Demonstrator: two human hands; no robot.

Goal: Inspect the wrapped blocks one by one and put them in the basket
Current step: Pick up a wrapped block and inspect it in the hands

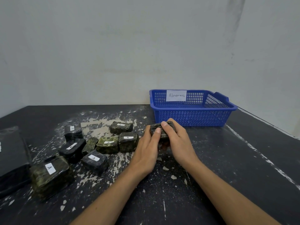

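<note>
A dark wrapped block point(164, 135) is held between both hands just in front of the blue basket point(191, 117). My left hand point(146, 151) grips its left side, thumb on top. My right hand point(180, 143) covers its right side, thumb across the top edge. Much of the block is hidden by my fingers. The basket stands at the back right against the wall, carries a paper label reading "Abnormal", and looks empty. Several more wrapped blocks point(108, 144) with white "A" stickers lie scattered on the table to the left.
The table point(227, 168) is black with worn, pale flaked patches. A large greenish wrapped block point(50, 175) lies near the front left. A flat black object point(13, 159) sits at the far left edge. A pale wall rises behind the table.
</note>
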